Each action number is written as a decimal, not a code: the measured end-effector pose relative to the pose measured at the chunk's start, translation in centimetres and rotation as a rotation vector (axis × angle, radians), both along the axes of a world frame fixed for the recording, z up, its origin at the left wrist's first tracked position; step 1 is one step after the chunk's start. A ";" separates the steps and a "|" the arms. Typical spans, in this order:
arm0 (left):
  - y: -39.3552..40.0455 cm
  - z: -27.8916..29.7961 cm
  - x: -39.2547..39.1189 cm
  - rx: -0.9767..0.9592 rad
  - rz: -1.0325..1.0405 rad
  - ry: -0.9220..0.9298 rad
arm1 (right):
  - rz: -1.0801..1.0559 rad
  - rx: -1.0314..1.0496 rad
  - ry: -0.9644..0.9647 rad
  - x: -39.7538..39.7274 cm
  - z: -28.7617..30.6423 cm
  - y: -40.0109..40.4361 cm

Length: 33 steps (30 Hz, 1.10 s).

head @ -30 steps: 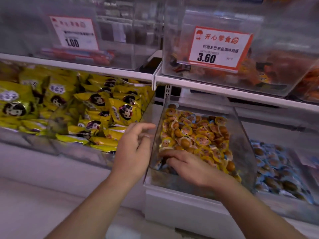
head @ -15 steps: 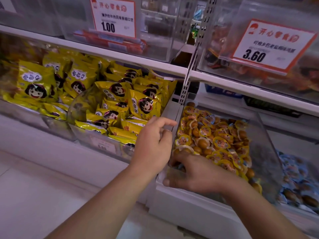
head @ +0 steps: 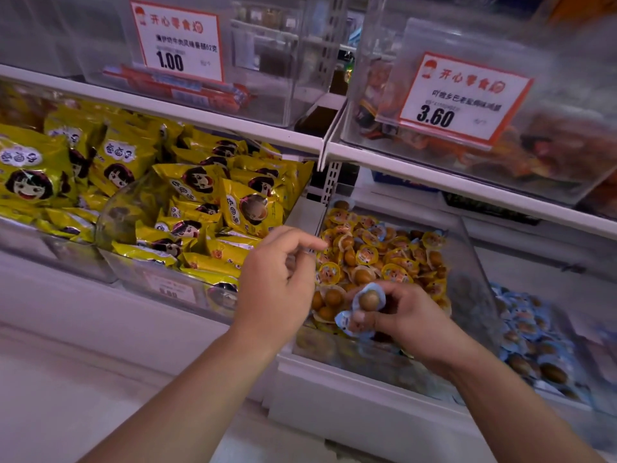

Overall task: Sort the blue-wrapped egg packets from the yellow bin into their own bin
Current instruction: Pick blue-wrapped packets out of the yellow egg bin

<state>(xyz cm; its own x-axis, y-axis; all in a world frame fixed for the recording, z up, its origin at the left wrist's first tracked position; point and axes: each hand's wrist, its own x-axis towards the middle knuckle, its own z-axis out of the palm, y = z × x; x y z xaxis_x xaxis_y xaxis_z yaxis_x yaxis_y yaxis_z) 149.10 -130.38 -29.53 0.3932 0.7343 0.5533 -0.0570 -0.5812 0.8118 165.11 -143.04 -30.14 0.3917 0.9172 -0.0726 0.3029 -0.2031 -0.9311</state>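
A clear bin (head: 474,295) in the middle of the lower shelf holds many yellow-wrapped egg packets (head: 377,252). My right hand (head: 400,319) is raised above the bin's front part and grips two blue-wrapped egg packets (head: 365,307), one egg showing brown through its wrap. My left hand (head: 277,282) hovers at the bin's left wall with its fingers loosely curled and nothing in it. To the right, a second clear bin (head: 567,332) holds blue-wrapped egg packets (head: 531,339).
Yellow snack bags (head: 187,202) fill the bins on the left. Above, a white shelf edge (head: 434,175) carries clear boxes with price tags reading 1.00 (head: 177,41) and 3.60 (head: 460,98). A white base panel (head: 350,416) runs under the bins.
My right hand has come up out of the front of the yellow bin with blue packets in its grip. The view has shifted left and closer. My left hand stays at the bin's left wall.
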 end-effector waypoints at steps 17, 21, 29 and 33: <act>-4.0 -2.5 5.2 0.201 -0.430 0.455 | -0.488 0.383 0.514 1.9 3.2 -4.0; -2.5 -2.6 4.3 0.273 -0.496 0.700 | -0.615 0.411 0.319 6.7 4.9 -8.4; -2.0 -2.7 2.6 0.303 -0.537 0.944 | -0.795 -0.086 -0.221 13.4 0.8 -14.2; -2.6 -2.5 2.4 0.381 -0.385 1.063 | -0.947 0.183 -0.231 12.7 2.1 -13.5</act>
